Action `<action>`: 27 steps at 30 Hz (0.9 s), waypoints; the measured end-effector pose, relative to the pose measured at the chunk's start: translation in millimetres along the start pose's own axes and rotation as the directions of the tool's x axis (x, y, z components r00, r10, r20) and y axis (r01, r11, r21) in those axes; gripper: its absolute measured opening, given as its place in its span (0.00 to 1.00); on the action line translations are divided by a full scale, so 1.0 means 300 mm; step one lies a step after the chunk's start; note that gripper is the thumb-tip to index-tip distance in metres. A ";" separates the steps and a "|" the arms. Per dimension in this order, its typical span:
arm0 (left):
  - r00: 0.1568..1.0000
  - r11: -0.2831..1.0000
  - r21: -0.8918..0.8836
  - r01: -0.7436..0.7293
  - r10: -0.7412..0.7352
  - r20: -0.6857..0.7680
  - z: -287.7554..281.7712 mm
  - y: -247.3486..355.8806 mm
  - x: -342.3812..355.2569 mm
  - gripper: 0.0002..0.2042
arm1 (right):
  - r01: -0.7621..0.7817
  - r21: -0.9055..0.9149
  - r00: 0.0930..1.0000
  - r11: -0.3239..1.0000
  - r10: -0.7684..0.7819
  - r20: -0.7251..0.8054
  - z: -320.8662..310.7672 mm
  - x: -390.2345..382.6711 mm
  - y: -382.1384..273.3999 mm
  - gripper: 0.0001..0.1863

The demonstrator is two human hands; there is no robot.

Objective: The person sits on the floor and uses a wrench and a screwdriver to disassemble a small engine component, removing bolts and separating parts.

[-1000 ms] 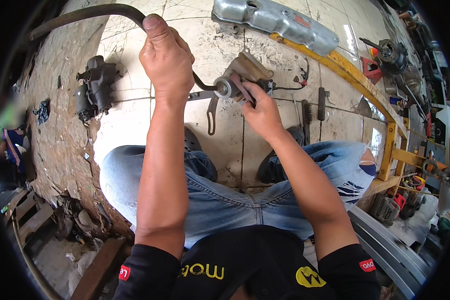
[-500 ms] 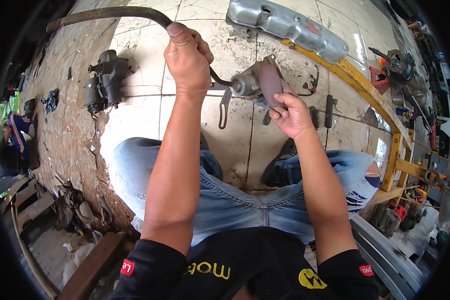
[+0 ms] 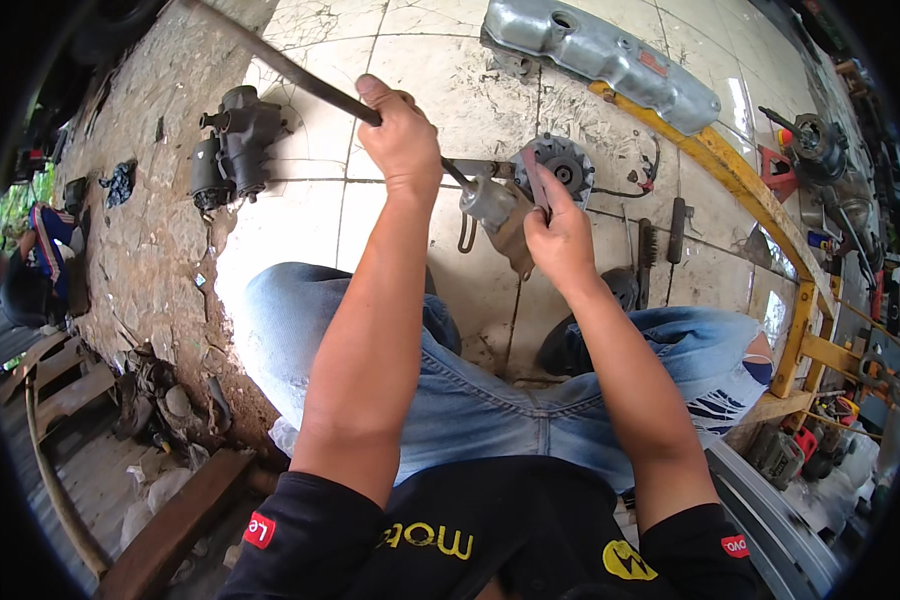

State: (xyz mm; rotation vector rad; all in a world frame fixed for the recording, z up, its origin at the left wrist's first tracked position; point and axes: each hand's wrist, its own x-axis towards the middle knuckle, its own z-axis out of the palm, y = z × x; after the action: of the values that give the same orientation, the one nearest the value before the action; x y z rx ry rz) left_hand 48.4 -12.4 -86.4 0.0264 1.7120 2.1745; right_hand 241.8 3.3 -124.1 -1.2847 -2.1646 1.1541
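Observation:
My left hand (image 3: 400, 145) is wrapped around a long bent metal lever (image 3: 295, 75), held slantwise above the tiled floor. At the lever's lower end sits a cast-metal housing (image 3: 490, 205) with a wider flange, tilted toward my knees. My right hand (image 3: 563, 245) pinches a reddish-brown strip of sandpaper (image 3: 536, 182), seen nearly edge-on beside the housing. Whether the strip touches the housing I cannot tell. Just behind the strip, a round finned alternator-like part (image 3: 570, 170) lies on the floor. A slotted metal bracket (image 3: 467, 235) lies partly under the housing.
A silver valve cover (image 3: 610, 60) rests at the far side by a yellow metal frame (image 3: 710, 165). To the right lie a wire brush (image 3: 648, 245) and a dark-handled tool (image 3: 677, 230). A dark metal assembly (image 3: 245, 145) stands at left. Another person (image 3: 45, 265) sits at far left.
The lever's upper end has swung upward out of view, and the housing has turned so its flange points toward me. The sandpaper has moved off the housing's flange, and the round part now shows.

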 end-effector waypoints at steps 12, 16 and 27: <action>0.957 0.973 0.182 -0.141 0.087 0.275 0.107 0.035 -0.070 0.32 | -0.047 0.350 0.961 0.936 0.138 -0.240 -0.214 0.120 0.006 0.27; 0.997 0.993 0.095 -0.075 0.074 0.007 0.160 0.130 -0.038 0.33 | -0.092 0.363 0.955 0.927 0.186 -0.232 -0.249 0.116 0.000 0.27; 0.972 0.999 0.016 0.037 -0.032 -0.231 0.142 0.079 0.032 0.31 | -0.036 0.218 0.959 0.975 0.094 -0.266 -0.212 0.107 0.089 0.28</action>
State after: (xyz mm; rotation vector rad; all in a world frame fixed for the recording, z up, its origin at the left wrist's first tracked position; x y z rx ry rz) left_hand 43.3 25.6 -54.9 -0.2595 1.8423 2.2067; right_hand 281.8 66.6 -110.2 -1.3416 -1.7627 1.1210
